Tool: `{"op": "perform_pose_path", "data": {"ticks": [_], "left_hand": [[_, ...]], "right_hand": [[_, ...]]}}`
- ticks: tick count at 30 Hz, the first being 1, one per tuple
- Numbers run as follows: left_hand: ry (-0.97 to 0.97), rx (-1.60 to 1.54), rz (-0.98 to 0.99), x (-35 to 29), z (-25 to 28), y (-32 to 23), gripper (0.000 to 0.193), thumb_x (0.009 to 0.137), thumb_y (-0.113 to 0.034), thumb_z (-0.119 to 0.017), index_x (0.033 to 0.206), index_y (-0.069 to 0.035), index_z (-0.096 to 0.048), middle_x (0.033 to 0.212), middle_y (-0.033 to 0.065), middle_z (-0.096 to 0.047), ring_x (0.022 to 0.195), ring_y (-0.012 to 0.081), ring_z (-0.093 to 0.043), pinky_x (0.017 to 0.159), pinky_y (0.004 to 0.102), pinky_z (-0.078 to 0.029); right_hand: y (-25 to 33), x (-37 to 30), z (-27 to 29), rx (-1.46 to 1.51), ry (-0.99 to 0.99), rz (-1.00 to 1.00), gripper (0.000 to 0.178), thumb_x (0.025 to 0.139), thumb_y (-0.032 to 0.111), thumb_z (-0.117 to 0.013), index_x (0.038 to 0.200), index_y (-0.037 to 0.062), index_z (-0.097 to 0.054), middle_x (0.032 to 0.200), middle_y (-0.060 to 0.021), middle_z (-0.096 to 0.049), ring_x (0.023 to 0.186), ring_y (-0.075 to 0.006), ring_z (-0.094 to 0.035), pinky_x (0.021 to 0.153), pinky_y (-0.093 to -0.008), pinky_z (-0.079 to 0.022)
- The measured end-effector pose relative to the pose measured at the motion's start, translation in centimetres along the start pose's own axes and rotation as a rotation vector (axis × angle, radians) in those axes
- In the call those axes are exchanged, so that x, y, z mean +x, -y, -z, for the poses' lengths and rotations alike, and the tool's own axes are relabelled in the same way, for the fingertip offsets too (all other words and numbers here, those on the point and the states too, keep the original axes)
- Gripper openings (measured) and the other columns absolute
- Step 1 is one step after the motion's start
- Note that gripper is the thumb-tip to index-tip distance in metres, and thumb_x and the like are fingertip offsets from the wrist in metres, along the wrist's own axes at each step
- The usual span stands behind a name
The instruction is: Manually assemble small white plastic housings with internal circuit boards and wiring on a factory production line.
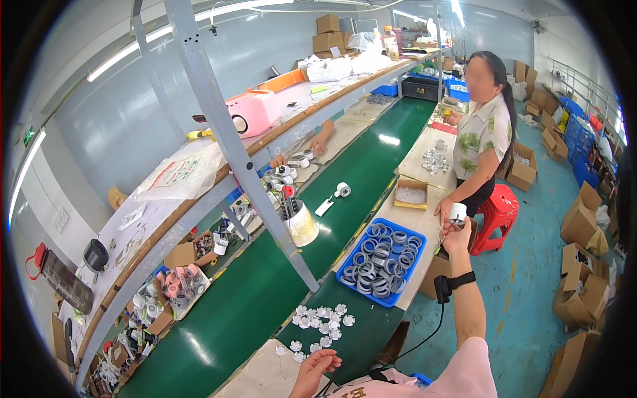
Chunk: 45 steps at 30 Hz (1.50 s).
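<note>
My right hand (455, 240), stretched out at the right, is closed around a small white cylindrical part (458, 212) held upright. Something thin and dark also shows at its fingers; its kind is too small to make out. Close to that part is the hand (444, 209) of a person standing on the right. Low in the middle, my left hand (317, 371) has loosely bent fingers with nothing visible in them. Just beyond it, several white flower-shaped pieces (324, 326) lie on the bench. A blue tray (342, 278) of grey rings stands between my hands and the belt.
A green conveyor belt (265, 292) runs away diagonally, bearing a white part (342, 190). A metal post (232, 126) and a shelf (159, 249) rise at the left. Beside the person are a red stool (497, 215) and cardboard boxes (580, 282). Another person's hands (322, 139) work across the belt.
</note>
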<state>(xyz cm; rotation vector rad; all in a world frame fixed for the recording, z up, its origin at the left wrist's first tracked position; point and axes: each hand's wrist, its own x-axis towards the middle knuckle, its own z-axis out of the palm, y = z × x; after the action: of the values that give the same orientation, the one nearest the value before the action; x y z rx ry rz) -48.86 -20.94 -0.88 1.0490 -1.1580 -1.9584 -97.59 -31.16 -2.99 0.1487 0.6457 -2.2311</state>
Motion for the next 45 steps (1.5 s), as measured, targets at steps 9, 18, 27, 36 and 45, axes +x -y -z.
{"op": "perform_pose_path", "data": {"ticks": [9,18,27,36,45], "left_hand": [[-0.003,0.003,0.006,-0.1,-0.1,0.0,0.022,0.089,-0.017,-0.049,0.104,-0.002,-0.056,0.086,0.0044,-0.061,0.074,0.0107,-0.055,0.067,0.0221,-0.042],[-0.004,0.002,0.0,0.0,0.2,0.1,0.022,0.09,-0.016,-0.049,0.105,-0.002,-0.056,0.086,0.005,-0.061,0.074,0.0109,-0.055,0.067,0.0218,-0.042],[-0.011,0.023,0.003,0.9,-0.1,-0.2,0.021,0.09,-0.016,-0.048,0.104,-0.002,-0.056,0.083,0.0039,-0.06,0.071,0.0105,-0.053,0.065,0.022,-0.041],[0.008,0.108,0.021,-1.0,-1.2,-0.2,0.032,0.09,-0.019,-0.049,0.119,-0.006,-0.046,0.096,0.0055,-0.058,0.074,0.0105,-0.053,0.064,0.0224,-0.042],[0.174,0.009,0.091,-1.8,1.6,2.3,0.047,0.082,-0.008,-0.062,0.119,0.004,-0.037,0.109,0.0088,-0.053,0.099,0.0141,-0.053,0.084,0.0287,-0.045]], "right_hand": [[0.1,-0.6,0.3,-0.021,-0.032,0.003,0.051,0.081,0.051,-0.046,0.095,0.0017,-0.048,0.084,-0.0104,-0.06,0.058,-0.0154,-0.048,0.051,-0.0266,-0.038],[-0.5,-1.2,0.4,-0.012,0.014,-0.039,0.052,0.082,0.052,-0.046,0.094,0.0012,-0.048,0.083,-0.0102,-0.059,0.058,-0.0154,-0.048,0.051,-0.0267,-0.038],[-2.6,-8.6,-1.9,-0.13,0.167,-0.204,0.05,0.082,0.051,-0.047,0.096,0.0034,-0.051,0.081,-0.011,-0.059,0.058,-0.0152,-0.048,0.05,-0.0258,-0.038],[-10.0,-20.6,2.2,-0.572,0.431,-0.641,0.037,0.092,0.037,-0.034,0.105,0.007,-0.052,0.075,-0.0091,-0.06,0.055,-0.0156,-0.054,0.046,-0.0236,-0.04],[-14.6,-30.8,3.6,-1.072,0.591,-0.905,0.036,0.088,0.04,-0.048,0.094,0.0053,-0.052,0.072,-0.0007,-0.049,0.061,-0.007,-0.045,0.052,-0.0207,-0.036]]}}
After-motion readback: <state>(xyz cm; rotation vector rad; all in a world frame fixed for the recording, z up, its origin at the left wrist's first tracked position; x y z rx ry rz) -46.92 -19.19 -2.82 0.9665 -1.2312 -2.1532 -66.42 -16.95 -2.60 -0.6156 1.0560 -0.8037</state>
